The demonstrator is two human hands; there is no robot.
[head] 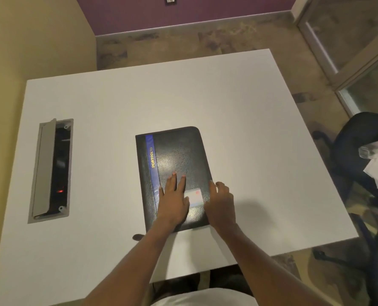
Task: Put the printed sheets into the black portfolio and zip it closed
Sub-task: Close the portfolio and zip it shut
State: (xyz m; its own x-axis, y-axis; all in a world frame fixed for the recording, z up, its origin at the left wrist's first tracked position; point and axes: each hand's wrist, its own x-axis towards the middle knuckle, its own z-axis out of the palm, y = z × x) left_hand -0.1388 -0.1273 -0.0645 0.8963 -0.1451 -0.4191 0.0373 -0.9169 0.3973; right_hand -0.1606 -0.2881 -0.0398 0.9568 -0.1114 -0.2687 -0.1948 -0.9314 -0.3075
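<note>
The black portfolio (179, 160) lies closed on the white table (139, 102), with a blue stripe and yellow "PORTFOLIO" lettering along its left side. My left hand (172, 199) rests flat on the lower cover, fingers spread. My right hand (220, 202) is at the portfolio's right edge, fingers curled over the edge and thumb on the cover beside a pale label (195, 196). What its fingertips pinch is hidden. No printed sheets are clearly visible; a brighter white patch (196, 250) lies between my forearms, and I cannot tell whether it is paper.
An open cable box (53, 168) is sunk into the table at the left, a red light inside. A small dark tab (138, 237) pokes out by my left forearm. A black office chair (360, 155) with white items stands at the right.
</note>
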